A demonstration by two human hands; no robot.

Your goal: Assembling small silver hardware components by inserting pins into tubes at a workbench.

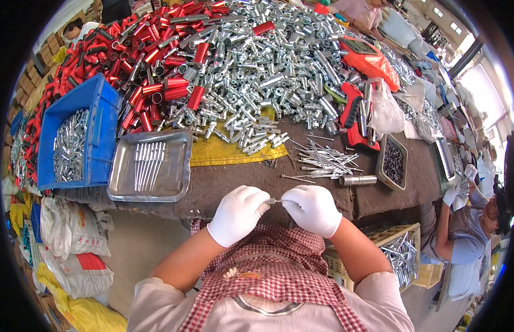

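In a white glove, my left hand [237, 214] pinches one end of a small silvery metal part [273, 201] over the table's front edge. My right hand [313, 209], gloved likewise, has its fingertips closed on the other end; most of the part is hidden by the fingers. Beyond my right hand lies a loose heap of thin metal rods [326, 160], with a thick metal tube [358, 180] beside it. To the left of my left hand, a shallow steel tray [182, 166] holds a row of slim rods with thicker tops [150, 157].
A blue bin [96, 160] of metal fittings stands at the left. Loose metal fittings [257, 66] and red tubes [174, 83] pile high at the back. A small tray of dark screws [393, 160] sits right. A co-worker [467, 232] is at far right, near a yellow crate [414, 243].
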